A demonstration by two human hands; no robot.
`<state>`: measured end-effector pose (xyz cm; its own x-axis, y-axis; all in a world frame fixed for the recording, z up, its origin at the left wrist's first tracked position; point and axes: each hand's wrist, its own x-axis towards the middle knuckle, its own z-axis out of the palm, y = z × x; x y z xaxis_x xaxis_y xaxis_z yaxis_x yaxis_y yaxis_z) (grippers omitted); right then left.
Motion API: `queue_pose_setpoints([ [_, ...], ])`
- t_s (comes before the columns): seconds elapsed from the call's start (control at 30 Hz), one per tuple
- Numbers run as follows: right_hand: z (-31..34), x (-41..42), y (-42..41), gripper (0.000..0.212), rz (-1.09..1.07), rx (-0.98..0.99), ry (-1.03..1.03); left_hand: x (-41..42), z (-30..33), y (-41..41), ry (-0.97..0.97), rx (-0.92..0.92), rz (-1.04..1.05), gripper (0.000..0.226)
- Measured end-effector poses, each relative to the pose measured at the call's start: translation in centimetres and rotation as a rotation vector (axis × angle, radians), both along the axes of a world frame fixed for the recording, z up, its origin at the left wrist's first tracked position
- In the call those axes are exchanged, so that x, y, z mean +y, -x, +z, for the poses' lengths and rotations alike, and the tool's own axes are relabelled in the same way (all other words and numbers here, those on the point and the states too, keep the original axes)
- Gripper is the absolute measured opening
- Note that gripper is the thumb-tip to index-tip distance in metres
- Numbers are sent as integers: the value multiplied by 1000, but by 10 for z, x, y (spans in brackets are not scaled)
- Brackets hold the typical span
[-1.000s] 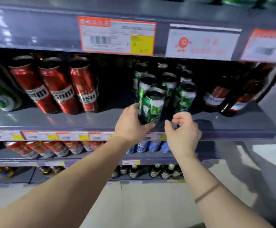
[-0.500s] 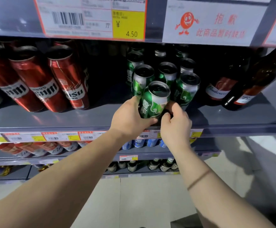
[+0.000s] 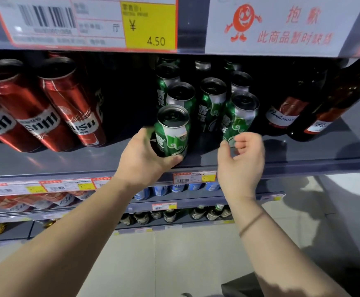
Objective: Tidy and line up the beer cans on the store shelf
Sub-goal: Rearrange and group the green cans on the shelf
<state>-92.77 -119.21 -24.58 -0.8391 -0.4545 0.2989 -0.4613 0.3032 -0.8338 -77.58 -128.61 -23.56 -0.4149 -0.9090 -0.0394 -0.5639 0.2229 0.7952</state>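
One can moved: the front green can sat in the middle of the green cluster half a second ago, with both hands on it; now it stands further left, at centre frame, in line with the left column of green cans behind it.
Left hand: the left hand is wrapped around the lower body of the front green can, thumb across its base at the front, fingers hidden behind it. The can is upright and held low, so most of its body and its whole top rise above the grip.
Right hand: the right hand has let go of that can and drifted to right of centre. It is loosely curled and holds nothing, its fingertips just in front of the foot of the right green can; whether they touch it I cannot tell.
Shelf: the grey shelf runs across mid frame; red cans stand at left, brown bottles at right.
Meaning for the task: the green cans now read as three columns, so the left column looks nearly settled. The right front can seems the likely next one to be squared up, in my judgement.
Remaining: the can in the left hand's grasp has not yet been let go.
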Motion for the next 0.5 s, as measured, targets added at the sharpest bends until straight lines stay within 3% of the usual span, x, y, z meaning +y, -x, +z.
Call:
queue_pose_setpoints([
  [0.13,3,-3,-7,19,166,53,5,-2,-2,-3,-14,10,-35,72],
  [0.3,-4,-17,-22,19,400,65,-238,-10,0,0,-65,49,-99,66],
  [0.37,-4,-19,-22,14,415,83,-271,-12,0,-2,-59,44,-94,62],
  [0.5,4,-15,-16,31,329,6,-258,-12,-2,-9,-49,37,-34,62],
])
